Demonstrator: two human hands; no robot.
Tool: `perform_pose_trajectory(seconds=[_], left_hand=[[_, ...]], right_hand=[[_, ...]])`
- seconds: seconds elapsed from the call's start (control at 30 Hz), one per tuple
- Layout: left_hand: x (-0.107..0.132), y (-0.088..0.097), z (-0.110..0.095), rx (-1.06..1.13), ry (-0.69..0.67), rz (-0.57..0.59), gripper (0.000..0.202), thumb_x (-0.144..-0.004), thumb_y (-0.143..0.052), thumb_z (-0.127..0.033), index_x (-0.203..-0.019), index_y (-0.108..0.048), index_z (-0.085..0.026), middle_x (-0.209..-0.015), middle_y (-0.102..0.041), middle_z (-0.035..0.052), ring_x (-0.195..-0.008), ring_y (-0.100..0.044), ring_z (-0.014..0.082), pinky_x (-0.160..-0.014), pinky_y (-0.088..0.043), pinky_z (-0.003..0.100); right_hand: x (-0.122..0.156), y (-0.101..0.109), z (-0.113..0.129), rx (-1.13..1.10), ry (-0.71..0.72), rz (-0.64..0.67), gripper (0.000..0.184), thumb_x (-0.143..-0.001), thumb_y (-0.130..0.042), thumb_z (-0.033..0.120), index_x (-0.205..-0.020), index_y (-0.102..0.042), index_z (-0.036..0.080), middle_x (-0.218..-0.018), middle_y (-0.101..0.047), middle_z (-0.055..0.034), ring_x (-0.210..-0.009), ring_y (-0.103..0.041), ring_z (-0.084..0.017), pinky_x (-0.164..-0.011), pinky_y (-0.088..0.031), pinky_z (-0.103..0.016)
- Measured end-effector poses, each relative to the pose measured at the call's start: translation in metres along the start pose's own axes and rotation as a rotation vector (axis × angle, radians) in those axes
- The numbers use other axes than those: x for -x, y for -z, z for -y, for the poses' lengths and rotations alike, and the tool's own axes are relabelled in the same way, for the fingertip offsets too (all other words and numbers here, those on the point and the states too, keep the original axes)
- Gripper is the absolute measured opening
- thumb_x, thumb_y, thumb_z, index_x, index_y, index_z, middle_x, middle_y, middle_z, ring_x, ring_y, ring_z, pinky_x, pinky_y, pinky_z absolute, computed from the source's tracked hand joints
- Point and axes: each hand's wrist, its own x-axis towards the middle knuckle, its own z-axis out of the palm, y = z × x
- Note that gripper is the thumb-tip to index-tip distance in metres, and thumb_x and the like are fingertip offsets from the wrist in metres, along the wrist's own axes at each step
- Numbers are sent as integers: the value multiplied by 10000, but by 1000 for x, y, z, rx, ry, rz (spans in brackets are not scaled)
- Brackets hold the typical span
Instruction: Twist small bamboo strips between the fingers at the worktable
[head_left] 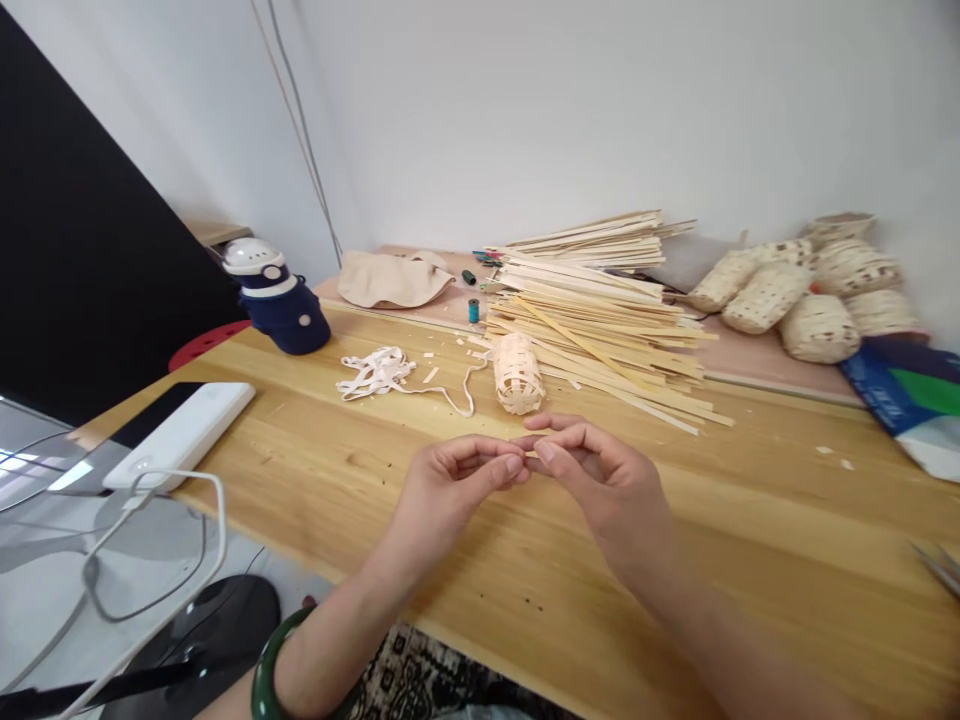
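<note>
Right hand (611, 465) near woven cylinder (517, 365), axis fore-aft (lattice end (519, 392) nearest)

A small, pale cylinder (516, 366) woven from flat strips is lying on the counter (330, 490), its rounded, gappy end facing the person.

Honey-brown grain streaks the worktop (787, 530), here's a cream, lattice-patterned woven cylinder (517, 368), navy-and-white bottle (289, 318), teal spool (473, 312), deep-green bangle (264, 680)
</note>
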Motion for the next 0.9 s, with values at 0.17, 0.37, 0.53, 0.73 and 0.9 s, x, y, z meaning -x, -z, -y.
perform_pose_trajectory(seconds=[0.17, 0.37, 0.53, 0.73, 0.9], left_hand=[[11, 3, 3, -3, -17, -27, 93, -718, -841, -231, -792, -808, -187, -799, -809, 10, -719, -725, 100, -734, -579, 157], [17, 3, 3, -5, -22, -23, 89, -713, -843, -234, -788, -809, -202, -784, -808, 1, -715, -731, 101, -742, -585, 162], [19, 5, 2, -51, -23, -27, 73, -735, -829, -240, -794, -809, -203, -773, -803, 2, -735, -733, 109, -761, -586, 176], [19, 4, 1, -43, -14, -36, 91, -712, -844, -245, -782, -809, -198, -780, -805, 11, -731, -737, 124, -769, -595, 202], [20, 3, 0, -34, -6, -29, 69, -714, -840, -224, -768, -808, -196, -763, -802, 1, -719, -730, 103, -750, -585, 167]], right_hand=[[2, -4, -2, -39, 63, 55, 114, -836, -695, 256, -739, -699, 197, -1068, -675, -44, -946, -688, -141, -818, -570, -239], [3, -5, 0, -16, 73, 86, 119, -828, -687, 249, -728, -675, 187, -1053, -661, -45, -861, -686, -121, -758, -575, -230], [5, -8, 4, 29, 82, 68, 131, -803, -694, 259, -698, -662, 186, -1004, -671, -53, -838, -678, -140, -722, -576, -250], [6, -8, 2, 38, 69, 75, 157, -803, -692, 290, -690, -650, 190, -1001, -670, -55, -840, -667, -143, -728, -575, -256], [6, -8, 2, 26, 72, 78, 148, -806, -694, 262, -686, -651, 187, -990, -659, -45, -835, -669, -127, -718, -573, -229]])
